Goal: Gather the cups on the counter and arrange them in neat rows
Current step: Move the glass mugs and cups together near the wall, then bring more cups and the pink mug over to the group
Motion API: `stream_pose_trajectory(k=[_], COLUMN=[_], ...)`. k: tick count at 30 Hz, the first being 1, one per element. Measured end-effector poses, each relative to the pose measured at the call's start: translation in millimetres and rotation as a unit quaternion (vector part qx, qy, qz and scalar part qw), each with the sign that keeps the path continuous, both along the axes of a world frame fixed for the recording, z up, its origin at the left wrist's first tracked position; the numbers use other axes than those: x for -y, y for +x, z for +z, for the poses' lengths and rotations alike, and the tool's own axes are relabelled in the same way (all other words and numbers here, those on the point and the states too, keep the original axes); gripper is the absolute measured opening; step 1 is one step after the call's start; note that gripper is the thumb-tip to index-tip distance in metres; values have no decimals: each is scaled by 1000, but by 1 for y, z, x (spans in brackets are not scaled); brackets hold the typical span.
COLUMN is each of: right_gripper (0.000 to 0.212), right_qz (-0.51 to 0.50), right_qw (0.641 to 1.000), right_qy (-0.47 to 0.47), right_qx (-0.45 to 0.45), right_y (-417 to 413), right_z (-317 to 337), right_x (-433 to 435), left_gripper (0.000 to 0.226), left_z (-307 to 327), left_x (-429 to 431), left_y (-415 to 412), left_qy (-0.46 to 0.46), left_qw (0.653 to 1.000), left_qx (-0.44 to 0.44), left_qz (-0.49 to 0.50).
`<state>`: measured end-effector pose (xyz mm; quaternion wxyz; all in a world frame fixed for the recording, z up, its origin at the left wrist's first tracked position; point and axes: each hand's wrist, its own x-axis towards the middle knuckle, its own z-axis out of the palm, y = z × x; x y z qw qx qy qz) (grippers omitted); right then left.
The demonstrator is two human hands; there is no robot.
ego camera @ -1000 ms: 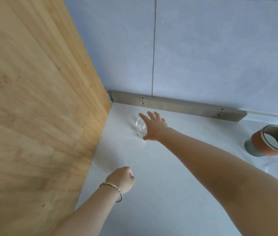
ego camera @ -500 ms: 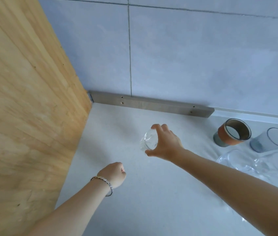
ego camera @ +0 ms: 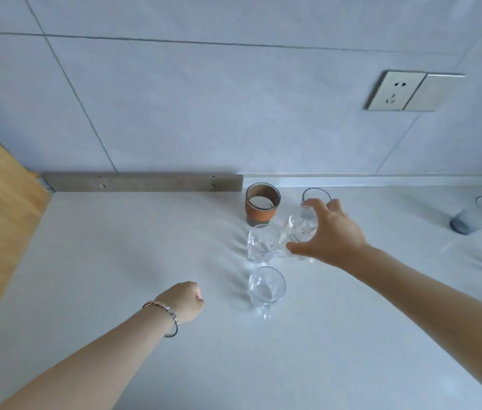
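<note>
Two hands reached over the counter. Our right hand stretched forward, thumb and fingers curled round a clear glass, tilted just beside a standing glass and in front of a grey tumbler. Our left hand hung clenched, holding nothing. Half a second earlier we had held that glass well left of the orange cup; now it was just right of it.

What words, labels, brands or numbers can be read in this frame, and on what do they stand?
None: no readable text anywhere.
The silver wall socket plate shows only pin holes, no lettering.
The orange-and-grey ceramic cup and the clear glass tumbler gripped by the right hand carry no print.
The grey strip along the wall shows only screw holes.
</note>
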<state>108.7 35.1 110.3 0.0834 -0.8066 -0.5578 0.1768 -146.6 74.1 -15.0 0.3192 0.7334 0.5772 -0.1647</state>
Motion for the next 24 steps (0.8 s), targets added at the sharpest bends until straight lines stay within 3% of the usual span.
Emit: stream_pose_trajectory(k=[8,17,24], right_gripper=[80,80,86], right_qz=[-11,-2,8], right_qw=[995,991,992], right_qy=[-93,-127,-112], right_qx=[-24,-51,-62], right_y=[74,57,54], right_z=[-62,-114,-120], right_x=[66,48,57], left_gripper=[26,24,28], left_z=[-3,-5,-9], left_x=[74,91,80], left_y=[77,107,114], left_qy=[-21,-26,-38], left_qw=[998,998,999], left_qx=[10,16,8], left_qz=[57,62,16])
